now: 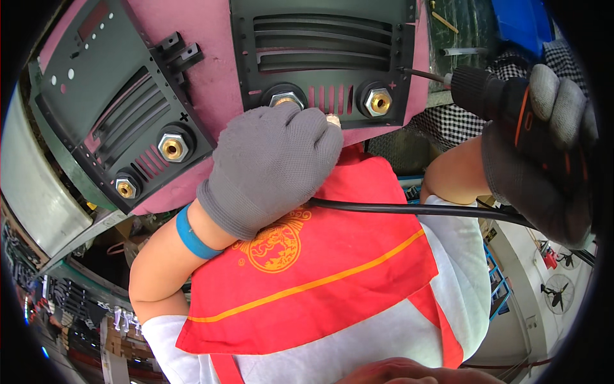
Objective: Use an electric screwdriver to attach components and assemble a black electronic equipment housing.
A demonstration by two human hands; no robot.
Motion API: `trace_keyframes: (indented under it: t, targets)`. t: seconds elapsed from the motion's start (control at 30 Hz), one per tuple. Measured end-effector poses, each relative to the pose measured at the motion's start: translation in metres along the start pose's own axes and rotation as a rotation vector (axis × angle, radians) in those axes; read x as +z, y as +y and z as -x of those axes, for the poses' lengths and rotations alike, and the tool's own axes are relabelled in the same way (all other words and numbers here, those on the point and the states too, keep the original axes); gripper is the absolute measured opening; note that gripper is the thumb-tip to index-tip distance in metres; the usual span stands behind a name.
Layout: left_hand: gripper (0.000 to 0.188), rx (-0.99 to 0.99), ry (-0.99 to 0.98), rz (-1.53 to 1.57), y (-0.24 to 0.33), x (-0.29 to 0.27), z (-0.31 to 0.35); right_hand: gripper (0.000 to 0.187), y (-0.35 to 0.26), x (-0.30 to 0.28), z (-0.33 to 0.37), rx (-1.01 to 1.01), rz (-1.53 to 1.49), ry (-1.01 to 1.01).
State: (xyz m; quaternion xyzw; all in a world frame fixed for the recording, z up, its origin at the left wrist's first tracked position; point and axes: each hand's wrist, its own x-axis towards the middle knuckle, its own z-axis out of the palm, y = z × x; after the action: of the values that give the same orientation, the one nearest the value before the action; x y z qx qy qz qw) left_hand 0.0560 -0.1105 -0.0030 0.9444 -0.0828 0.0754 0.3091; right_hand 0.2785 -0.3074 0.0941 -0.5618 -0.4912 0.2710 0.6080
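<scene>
Right hand (527,178) grips driver (485,96) at right edge of panel (313,78); left hand (272,168), seemingly curled, overlaps lower edge; pink surface (206,83) leftward.

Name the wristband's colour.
The wristband is blue, best seen in the head view.

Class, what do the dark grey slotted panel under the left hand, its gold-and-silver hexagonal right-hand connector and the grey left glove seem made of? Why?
Dark grey panel: probably matte plastic or painted metal; the even, dull surface fits both.
Hexagonal connector: shiny metal, the gold-coloured part perhaps brass, from colour and glints.
Left glove: matte fabric, apparently knitted, from its fine texture.
</scene>
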Motion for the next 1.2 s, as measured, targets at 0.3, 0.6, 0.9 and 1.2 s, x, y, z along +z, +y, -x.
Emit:
trace_keyframes:
  t: [0.3, 0.6, 0.9, 1.2]
  targets:
    - [0.028, 0.0, 0.005, 0.028, 0.0, 0.0, -0.003, 0.022, 0.01, -0.033, 0.027, -0.041, -0.049, 0.048]
    - [0.025, -0.008, 0.01, 0.015, -0.001, 0.004, -0.002, 0.022, 0.027, -0.012, 0.022, -0.086, -0.072, 0.088]
    - [0.025, -0.021, -0.023, 0.032, 0.0, 0.001, -0.005, 0.03, 0.028, 0.014, 0.013, -0.167, -0.172, 0.066]
    - [0.024, -0.066, 0.059, -0.024, -0.002, -0.001, -0.013, 0.025, 0.008, -0.007, -0.007, -0.208, -0.015, 0.165]
